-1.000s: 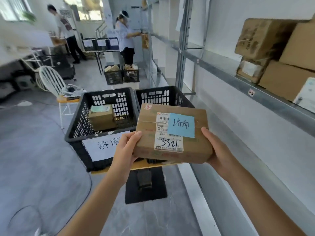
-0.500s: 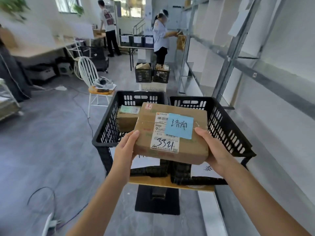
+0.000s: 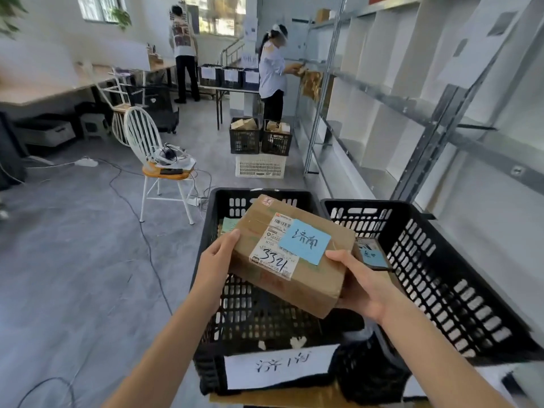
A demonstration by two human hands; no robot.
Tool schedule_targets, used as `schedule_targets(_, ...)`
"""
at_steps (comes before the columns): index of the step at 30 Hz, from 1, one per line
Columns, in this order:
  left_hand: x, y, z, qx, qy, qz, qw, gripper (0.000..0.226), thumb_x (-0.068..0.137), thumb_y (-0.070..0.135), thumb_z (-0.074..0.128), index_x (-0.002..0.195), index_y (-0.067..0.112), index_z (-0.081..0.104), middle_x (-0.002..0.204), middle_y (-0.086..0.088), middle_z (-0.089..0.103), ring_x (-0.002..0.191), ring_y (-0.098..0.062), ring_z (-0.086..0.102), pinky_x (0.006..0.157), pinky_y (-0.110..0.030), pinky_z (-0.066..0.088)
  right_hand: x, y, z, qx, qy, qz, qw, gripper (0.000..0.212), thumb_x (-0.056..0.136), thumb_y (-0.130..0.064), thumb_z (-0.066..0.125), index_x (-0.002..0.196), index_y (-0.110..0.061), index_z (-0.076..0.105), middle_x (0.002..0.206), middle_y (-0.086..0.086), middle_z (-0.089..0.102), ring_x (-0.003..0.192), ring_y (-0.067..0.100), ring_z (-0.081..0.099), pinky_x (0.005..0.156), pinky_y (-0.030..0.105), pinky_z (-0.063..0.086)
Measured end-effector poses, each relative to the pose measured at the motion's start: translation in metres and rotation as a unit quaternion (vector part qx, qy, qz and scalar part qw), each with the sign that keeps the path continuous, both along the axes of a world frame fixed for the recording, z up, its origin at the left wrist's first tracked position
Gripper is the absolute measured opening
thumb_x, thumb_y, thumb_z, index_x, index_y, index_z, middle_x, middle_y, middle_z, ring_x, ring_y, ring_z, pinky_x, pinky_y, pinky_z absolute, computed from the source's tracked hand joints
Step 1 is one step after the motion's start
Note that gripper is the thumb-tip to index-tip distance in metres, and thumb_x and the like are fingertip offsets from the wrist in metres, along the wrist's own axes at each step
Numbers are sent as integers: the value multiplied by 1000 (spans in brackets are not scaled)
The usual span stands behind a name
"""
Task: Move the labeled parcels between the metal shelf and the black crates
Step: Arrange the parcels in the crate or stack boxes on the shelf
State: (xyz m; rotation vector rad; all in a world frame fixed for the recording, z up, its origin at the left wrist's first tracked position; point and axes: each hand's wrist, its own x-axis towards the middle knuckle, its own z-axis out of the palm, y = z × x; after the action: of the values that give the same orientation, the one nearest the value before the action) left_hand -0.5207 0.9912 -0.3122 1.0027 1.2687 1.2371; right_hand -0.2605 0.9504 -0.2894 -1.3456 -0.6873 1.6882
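parcel (image 3: pixel 290 254) tilted, long axis left-right, label up, both hands gripping.

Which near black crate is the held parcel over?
The left crate, farther from the metal shelf than the right crate; the parcel hangs mostly over it.

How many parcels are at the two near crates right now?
3. Held parcel over the left crate; second parcel inside that crate, mostly hidden behind it; third parcel in the right crate. Others may be hidden.
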Motion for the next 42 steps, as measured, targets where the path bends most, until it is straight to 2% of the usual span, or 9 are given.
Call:
schedule_targets(5,-6,47,-14,-1,54,-15,998,21,96,47,52,88,43,70,92,13,69,90,-5,61,67,-19,40,-18,25,-26,-44,23,-70,996,52,65,-34,87,112,-15,76,115,15,72,103,32,62,79,53,60)
schedule_targets(9,-6,77,-33,7,108,-36,993,27,100,31,47,118,37,66,117,11,63,102,-10,60,78,-26,51,-28,43,-44,-68,-13,-119,990,66,64,-30,89,124,-17,64,104,12,77,104,33,67,72,52,60)
schedule_targets(14,-5,97,-51,28,228,-58,971,37,102,29,46,139,28,51,134,13,55,125,-14,48,96,-21,38,-49,62,-60,-88,47,-194,976,68,50,-25,94,108,-23,59,108,14,73,103,33,64,67,54,60)
schedule_targets(21,-1,138,-71,2,341,-103,935,50,101,12,44,150,14,37,155,-6,38,144,-22,33,116,-37,29,-76,93,-86,-86,199,-295,930,65,78,-22,83,132,-22,46,121,18,61,107,39,59,92,65,52)
schedule_targets(25,6,157,-87,-1,409,-171,896,53,99,8,45,151,7,33,156,-11,36,143,-25,35,118,-37,28,-83,112,-102,-89,159,-316,931,70,83,-28,80,141,-20,41,129,17,60,118,39,58,101,61,49)
schedule_targets(29,13,175,-101,-35,447,-190,873,52,96,10,51,147,11,37,144,-9,45,123,-26,51,103,-44,47,-82,129,-120,-90,117,-324,935,68,85,-34,77,140,-17,41,123,14,64,115,35,62,101,57,50)
schedule_targets(35,15,181,-120,-95,620,-207,751,81,92,10,55,157,13,7,166,-3,4,150,-29,14,116,-49,31,-88,135,-134,-90,64,-370,923,65,82,-40,78,131,-17,43,119,9,66,112,28,64,96,48,55)
schedule_targets(39,16,189,-120,-61,707,-200,676,80,88,4,64,153,3,17,158,-12,25,142,-30,31,109,-42,40,-102,133,-138,-44,1,-409,911,79,73,-41,85,129,-34,30,121,-3,58,117,21,58,101,44,51)
schedule_targets(42,17,200,-118,-40,752,-212,623,56,91,1,58,143,1,38,139,-13,45,130,-28,46,104,-39,43,-104,138,-138,-30,-43,-409,911,83,72,-37,87,126,-38,25,127,-3,53,118,19,55,108,46,47)
